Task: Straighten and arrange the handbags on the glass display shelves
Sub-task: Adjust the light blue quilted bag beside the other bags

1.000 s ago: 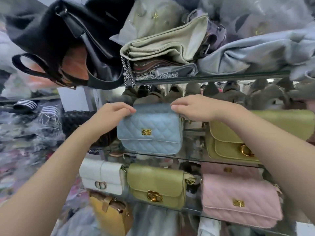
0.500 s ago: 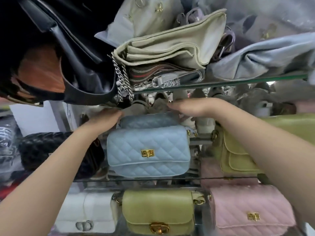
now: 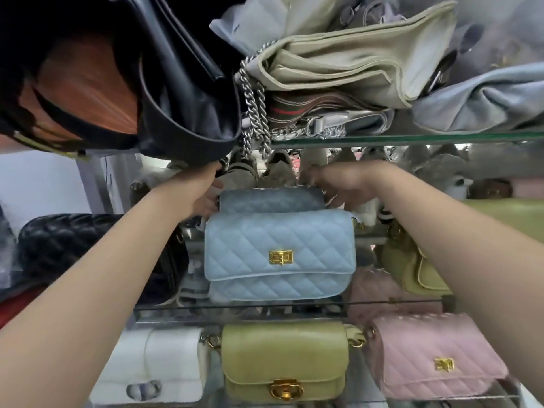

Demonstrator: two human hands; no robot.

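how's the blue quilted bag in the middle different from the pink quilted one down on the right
The blue quilted bag sits on the middle glass shelf; the pink quilted bag sits a shelf lower, to the right. The blue one faces front squarely, while the pink one is angled. Both hands reach behind the blue bag; none is near the pink. Both share diamond quilting and a gold clasp.

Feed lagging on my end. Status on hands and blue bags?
Left hand and right hand at the rear darker blue quilted bag, grip unclear. Front light blue quilted leather handbag upright on glass shelf. Silver chain dangles overhead.
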